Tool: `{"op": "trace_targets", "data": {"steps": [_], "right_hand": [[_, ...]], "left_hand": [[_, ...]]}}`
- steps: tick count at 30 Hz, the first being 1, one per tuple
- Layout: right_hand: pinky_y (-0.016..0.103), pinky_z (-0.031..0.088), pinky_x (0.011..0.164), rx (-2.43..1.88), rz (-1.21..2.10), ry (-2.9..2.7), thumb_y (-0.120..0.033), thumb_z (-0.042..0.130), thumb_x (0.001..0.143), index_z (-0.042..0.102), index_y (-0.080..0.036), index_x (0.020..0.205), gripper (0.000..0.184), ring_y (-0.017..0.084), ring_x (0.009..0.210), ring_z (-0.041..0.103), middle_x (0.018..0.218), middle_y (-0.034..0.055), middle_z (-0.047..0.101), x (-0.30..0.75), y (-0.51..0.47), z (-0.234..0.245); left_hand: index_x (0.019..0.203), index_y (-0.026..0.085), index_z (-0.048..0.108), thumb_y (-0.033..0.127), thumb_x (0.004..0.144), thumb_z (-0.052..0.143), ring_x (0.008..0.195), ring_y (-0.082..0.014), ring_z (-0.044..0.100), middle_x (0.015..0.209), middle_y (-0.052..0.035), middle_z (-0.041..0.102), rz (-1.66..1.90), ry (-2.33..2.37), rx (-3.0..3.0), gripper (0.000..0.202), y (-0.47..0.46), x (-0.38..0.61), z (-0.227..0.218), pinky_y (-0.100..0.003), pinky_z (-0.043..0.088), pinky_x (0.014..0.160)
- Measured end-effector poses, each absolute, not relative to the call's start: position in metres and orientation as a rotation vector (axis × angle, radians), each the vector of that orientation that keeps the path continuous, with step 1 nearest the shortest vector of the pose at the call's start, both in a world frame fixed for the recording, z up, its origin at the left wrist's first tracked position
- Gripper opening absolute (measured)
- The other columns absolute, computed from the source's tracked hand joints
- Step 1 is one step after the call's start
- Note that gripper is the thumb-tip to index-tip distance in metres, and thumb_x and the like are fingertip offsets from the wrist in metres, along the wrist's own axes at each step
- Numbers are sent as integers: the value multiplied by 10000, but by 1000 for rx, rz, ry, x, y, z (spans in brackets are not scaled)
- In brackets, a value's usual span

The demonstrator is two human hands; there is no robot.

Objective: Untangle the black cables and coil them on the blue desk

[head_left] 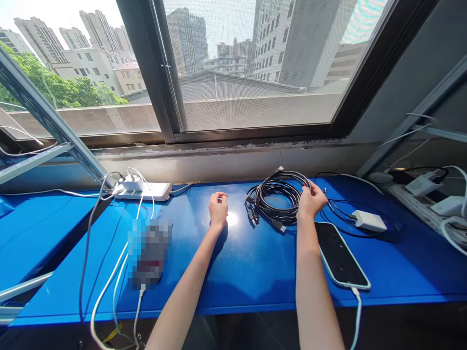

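A coil of black cables lies on the blue tabletop, with several USB-type plugs sticking out at its left and front. At the coil's right edge my right hand is closed on the black loops, fingertips partly hidden. To the left of the coil, my left hand hovers just over the tabletop or rests on it; I cannot tell which. Its fingers are curled in and hold nothing. A phone with a pale case and a white charging cable lies beside my right forearm.
A white power strip with plugged-in chargers stands at the back left. A blurred dark device with a white cable lies at left. At right are a white adapter with black leads and more chargers. A window is behind the table.
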State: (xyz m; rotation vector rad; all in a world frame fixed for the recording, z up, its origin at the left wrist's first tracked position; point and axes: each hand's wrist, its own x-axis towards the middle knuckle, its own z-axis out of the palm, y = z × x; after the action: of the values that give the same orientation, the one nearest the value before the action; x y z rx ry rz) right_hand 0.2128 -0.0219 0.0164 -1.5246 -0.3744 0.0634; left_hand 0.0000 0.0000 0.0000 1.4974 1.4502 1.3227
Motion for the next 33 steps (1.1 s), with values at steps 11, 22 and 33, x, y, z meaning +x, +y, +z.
{"op": "trace_targets", "data": {"steps": [11, 22, 33], "right_hand": [[236, 470, 472, -1090, 222, -502, -291, 597, 568, 691, -182, 850, 316, 152, 669, 611, 789, 21, 675, 176, -33, 49], [237, 440, 478, -796, 420, -851, -274, 654, 619, 664, -237, 833, 217, 138, 669, 568, 763, 1, 584, 120, -47, 56], [307, 525, 691, -955, 826, -1010, -401, 693, 601, 678, -229, 901, 346, 183, 825, 637, 1002, 50, 668, 100, -39, 45]], "left_hand": [[860, 220, 581, 255, 717, 579, 793, -180, 584, 910, -33, 601, 1259, 1093, 2063, 148, -20, 9, 0, -327, 500, 763], [1169, 187, 555, 462, 797, 578, 1023, -251, 565, 1103, -125, 594, 1249, 894, 2608, 463, -25, 17, -16, -389, 474, 872], [1065, 158, 577, 270, 837, 534, 750, -257, 662, 792, -111, 675, 799, 1120, 2267, 258, -22, 16, -15, -336, 494, 733]]}}
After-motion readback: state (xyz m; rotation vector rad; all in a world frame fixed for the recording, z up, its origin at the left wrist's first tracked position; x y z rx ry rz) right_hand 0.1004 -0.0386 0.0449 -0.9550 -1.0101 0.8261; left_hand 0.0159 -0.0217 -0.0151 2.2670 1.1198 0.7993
